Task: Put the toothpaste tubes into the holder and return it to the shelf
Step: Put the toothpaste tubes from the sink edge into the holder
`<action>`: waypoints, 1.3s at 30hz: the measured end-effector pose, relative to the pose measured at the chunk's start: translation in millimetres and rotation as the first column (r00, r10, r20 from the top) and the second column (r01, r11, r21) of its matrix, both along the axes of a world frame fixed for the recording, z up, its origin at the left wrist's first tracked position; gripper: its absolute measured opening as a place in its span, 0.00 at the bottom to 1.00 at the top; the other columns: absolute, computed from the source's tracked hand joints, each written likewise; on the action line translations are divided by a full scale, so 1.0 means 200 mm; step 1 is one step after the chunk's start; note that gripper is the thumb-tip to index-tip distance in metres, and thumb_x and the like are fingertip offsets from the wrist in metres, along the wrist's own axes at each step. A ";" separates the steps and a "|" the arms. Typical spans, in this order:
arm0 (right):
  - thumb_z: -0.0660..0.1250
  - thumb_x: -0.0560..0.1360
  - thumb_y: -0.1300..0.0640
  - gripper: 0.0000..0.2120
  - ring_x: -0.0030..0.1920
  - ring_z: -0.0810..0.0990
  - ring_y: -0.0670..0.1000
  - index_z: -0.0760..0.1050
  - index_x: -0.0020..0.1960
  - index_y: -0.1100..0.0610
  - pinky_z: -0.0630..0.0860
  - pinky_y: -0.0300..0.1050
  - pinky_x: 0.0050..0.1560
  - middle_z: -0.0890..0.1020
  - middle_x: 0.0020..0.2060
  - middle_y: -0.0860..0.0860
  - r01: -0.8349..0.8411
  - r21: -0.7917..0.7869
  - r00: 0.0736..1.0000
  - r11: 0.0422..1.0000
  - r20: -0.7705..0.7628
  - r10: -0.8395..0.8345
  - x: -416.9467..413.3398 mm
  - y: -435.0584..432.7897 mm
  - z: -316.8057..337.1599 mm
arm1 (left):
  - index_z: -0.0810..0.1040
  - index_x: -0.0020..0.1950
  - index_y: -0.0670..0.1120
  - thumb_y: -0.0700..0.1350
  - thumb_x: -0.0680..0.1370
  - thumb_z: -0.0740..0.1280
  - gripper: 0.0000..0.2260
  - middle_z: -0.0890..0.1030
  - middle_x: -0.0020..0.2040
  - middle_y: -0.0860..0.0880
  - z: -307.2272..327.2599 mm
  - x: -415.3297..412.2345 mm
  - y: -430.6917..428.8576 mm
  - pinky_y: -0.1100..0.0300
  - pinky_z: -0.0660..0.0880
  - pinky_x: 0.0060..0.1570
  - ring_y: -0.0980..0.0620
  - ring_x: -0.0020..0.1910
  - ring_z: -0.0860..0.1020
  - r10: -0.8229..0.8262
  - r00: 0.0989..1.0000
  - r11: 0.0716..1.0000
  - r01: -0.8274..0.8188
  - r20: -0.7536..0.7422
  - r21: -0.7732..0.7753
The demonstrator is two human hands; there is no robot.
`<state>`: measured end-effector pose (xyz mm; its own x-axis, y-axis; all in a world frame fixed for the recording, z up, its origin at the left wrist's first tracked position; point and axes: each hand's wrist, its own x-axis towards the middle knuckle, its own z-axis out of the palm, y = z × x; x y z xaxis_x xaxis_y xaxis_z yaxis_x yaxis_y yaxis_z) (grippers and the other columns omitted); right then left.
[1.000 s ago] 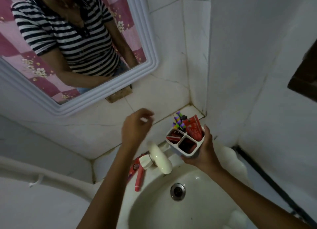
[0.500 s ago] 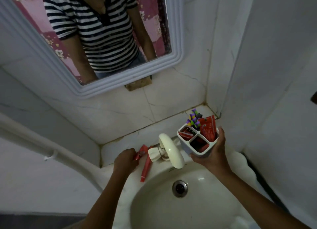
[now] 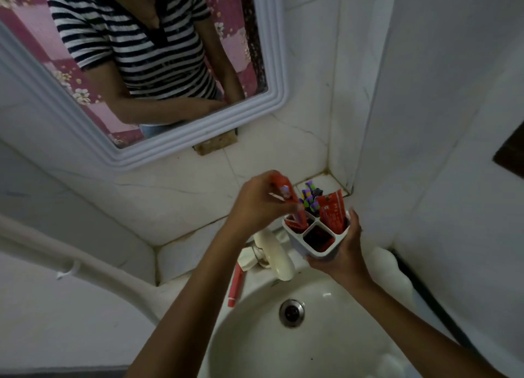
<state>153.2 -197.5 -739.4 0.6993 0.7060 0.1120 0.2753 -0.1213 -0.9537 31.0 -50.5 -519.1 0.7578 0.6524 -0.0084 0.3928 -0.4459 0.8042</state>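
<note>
Left hand (image 3: pixel 259 200) is closed around an orange-red toothpaste tube (image 3: pixel 285 192), fingers pinched on its upper part, lower end already dipping into the front-left compartment of the holder (image 3: pixel 314 237). Half a second back that hand was down at the sink rim (image 3: pixel 255 289) picking this tube up from beside the tap (image 3: pixel 276 257); now it's up at the holder, so the tube is mid-insert, not released yet.

Right hand (image 3: pixel 344 253) cups the holder from below and behind, fingers wrapped on its wall, holding it in the air over the basin, near the corner shelf (image 3: pixel 323 183). Same grip as before.

Holder contents: big red tube (image 3: pixel 331 212) standing in the back-right slot, purple-green toothbrushes (image 3: pixel 309 197) in the back-left, something red low in the front slots, can't tell what.

One more red tube (image 3: pixel 236 285) lies on the sink rim left of the tap, untouched. Judgement: one tube left to fetch after this one, then the holder goes back on the shelf.
</note>
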 end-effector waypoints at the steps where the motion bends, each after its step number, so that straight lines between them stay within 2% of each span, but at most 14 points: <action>1: 0.89 0.54 0.55 0.70 0.68 0.69 0.32 0.48 0.82 0.55 0.74 0.46 0.68 0.62 0.65 0.33 -0.002 0.002 1.000 1.000 -0.004 0.002 0.00 0.00 0.00 | 0.76 0.39 0.51 0.46 0.63 0.81 0.15 0.85 0.41 0.50 -0.02 0.04 -0.03 0.49 0.83 0.47 0.52 0.43 0.85 -0.039 0.998 0.998 0.041 -0.057 0.043; 3: 0.89 0.56 0.60 0.69 0.68 0.70 0.33 0.47 0.83 0.53 0.73 0.47 0.68 0.62 0.68 0.30 0.019 0.005 0.999 1.000 -0.027 -0.019 -0.01 -0.01 0.02 | 0.76 0.38 0.53 0.48 0.63 0.81 0.14 0.85 0.41 0.51 -0.08 0.10 -0.08 0.49 0.82 0.47 0.53 0.41 0.84 -0.098 0.986 0.989 0.112 -0.137 0.092; 5: 0.89 0.56 0.58 0.69 0.73 0.73 0.47 0.47 0.83 0.45 0.74 0.55 0.71 0.67 0.74 0.43 0.004 -0.015 0.999 1.000 -0.035 -0.004 -0.01 -0.01 0.04 | 0.78 0.38 0.51 0.46 0.64 0.80 0.11 0.86 0.42 0.51 -0.11 0.12 -0.10 0.49 0.81 0.47 0.53 0.40 0.84 -0.126 0.979 0.985 0.142 -0.159 0.095; 7: 0.88 0.52 0.50 0.71 0.74 0.71 0.55 0.45 0.82 0.41 0.76 0.60 0.71 0.64 0.74 0.48 0.033 -0.021 0.999 0.999 -0.040 -0.034 -0.01 0.00 0.06 | 0.81 0.40 0.49 0.46 0.65 0.79 0.09 0.86 0.42 0.52 -0.12 0.11 -0.08 0.50 0.82 0.47 0.54 0.40 0.84 -0.103 0.984 0.990 0.115 -0.149 0.079; 11: 0.82 0.52 0.41 0.69 0.71 0.72 0.52 0.46 0.82 0.49 0.77 0.53 0.69 0.60 0.70 0.47 0.022 -0.032 1.000 0.999 0.013 -0.022 -0.01 0.00 0.05 | 0.81 0.41 0.48 0.46 0.69 0.77 0.06 0.85 0.39 0.52 -0.15 -0.05 0.07 0.53 0.82 0.45 0.51 0.39 0.85 0.098 0.995 0.995 -0.098 -0.019 0.015; 13: 0.83 0.52 0.42 0.69 0.70 0.74 0.53 0.46 0.82 0.47 0.78 0.52 0.68 0.62 0.71 0.49 0.026 -0.022 1.000 0.999 0.011 -0.025 -0.01 -0.01 0.04 | 0.81 0.44 0.49 0.45 0.72 0.75 0.04 0.85 0.42 0.50 -0.21 -0.18 0.15 0.56 0.79 0.42 0.50 0.39 0.84 0.271 0.962 0.957 -0.266 -0.030 0.117; 16: 0.84 0.52 0.43 0.70 0.71 0.74 0.54 0.44 0.82 0.46 0.78 0.52 0.68 0.63 0.72 0.52 0.020 -0.041 1.000 0.999 0.022 -0.020 -0.01 0.00 0.04 | 0.81 0.52 0.48 0.45 0.73 0.73 0.08 0.84 0.50 0.49 -0.43 -0.38 0.23 0.57 0.75 0.44 0.51 0.45 0.80 0.387 0.847 0.911 -0.288 -0.365 0.296; 18: 0.85 0.53 0.43 0.70 0.71 0.73 0.53 0.45 0.82 0.48 0.77 0.50 0.67 0.62 0.70 0.50 0.031 -0.038 0.999 0.999 0.031 -0.030 -0.02 -0.01 0.05 | 0.80 0.55 0.48 0.46 0.73 0.73 0.11 0.83 0.55 0.47 -0.61 -0.48 0.22 0.56 0.77 0.49 0.51 0.47 0.78 0.275 0.725 0.961 -0.192 -0.632 0.199; 21: 0.86 0.54 0.47 0.70 0.70 0.70 0.50 0.45 0.83 0.53 0.75 0.48 0.67 0.59 0.68 0.43 0.030 -0.028 0.999 0.999 0.044 -0.029 -0.01 -0.01 0.03 | 0.78 0.56 0.47 0.48 0.69 0.76 0.18 0.81 0.53 0.48 -0.78 -0.54 0.13 0.59 0.76 0.49 0.52 0.47 0.77 0.177 0.650 0.983 -0.148 -0.739 0.106; 24: 0.87 0.54 0.47 0.71 0.72 0.70 0.51 0.45 0.83 0.49 0.76 0.52 0.69 0.59 0.70 0.41 0.025 -0.016 0.999 1.000 0.032 -0.024 -0.01 -0.01 0.02 | 0.78 0.53 0.45 0.47 0.69 0.76 0.16 0.81 0.47 0.49 -0.86 -0.54 0.08 0.57 0.78 0.48 0.49 0.47 0.80 0.265 0.713 0.964 -0.211 -0.649 0.162; 29: 0.88 0.60 0.60 0.67 0.78 0.68 0.55 0.46 0.83 0.44 0.68 0.52 0.73 0.64 0.80 0.53 0.009 0.004 0.998 1.000 -0.069 -0.009 -0.02 -0.02 0.04 | 0.77 0.52 0.44 0.47 0.71 0.71 0.12 0.84 0.47 0.44 -0.79 -0.57 0.19 0.53 0.81 0.47 0.45 0.45 0.82 0.360 0.662 0.928 -0.177 -0.657 0.329; 32: 0.88 0.60 0.60 0.67 0.76 0.68 0.52 0.46 0.84 0.45 0.68 0.53 0.74 0.63 0.80 0.53 0.007 -0.001 0.998 1.000 -0.068 -0.007 -0.01 -0.02 0.05 | 0.76 0.47 0.42 0.44 0.69 0.72 0.11 0.83 0.40 0.43 -0.59 -0.56 0.25 0.52 0.81 0.40 0.42 0.38 0.82 0.475 0.757 0.856 -0.281 -0.448 0.433; 36: 0.90 0.54 0.55 0.71 0.70 0.73 0.43 0.46 0.82 0.47 0.77 0.50 0.69 0.64 0.72 0.47 0.045 -0.055 0.999 0.997 0.015 -0.044 0.00 0.01 0.01 | 0.76 0.52 0.43 0.40 0.71 0.75 0.13 0.82 0.45 0.49 -0.18 -0.36 0.18 0.57 0.79 0.44 0.51 0.41 0.82 0.347 0.935 0.911 -0.317 -0.073 0.264; 39: 0.90 0.52 0.51 0.73 0.72 0.74 0.52 0.44 0.81 0.39 0.79 0.56 0.68 0.65 0.74 0.51 0.063 -0.065 0.998 0.996 0.027 -0.061 0.01 0.02 -0.02 | 0.77 0.52 0.44 0.42 0.69 0.77 0.15 0.82 0.45 0.53 0.03 -0.17 0.05 0.67 0.80 0.42 0.58 0.42 0.83 0.160 0.984 0.981 -0.167 0.078 0.100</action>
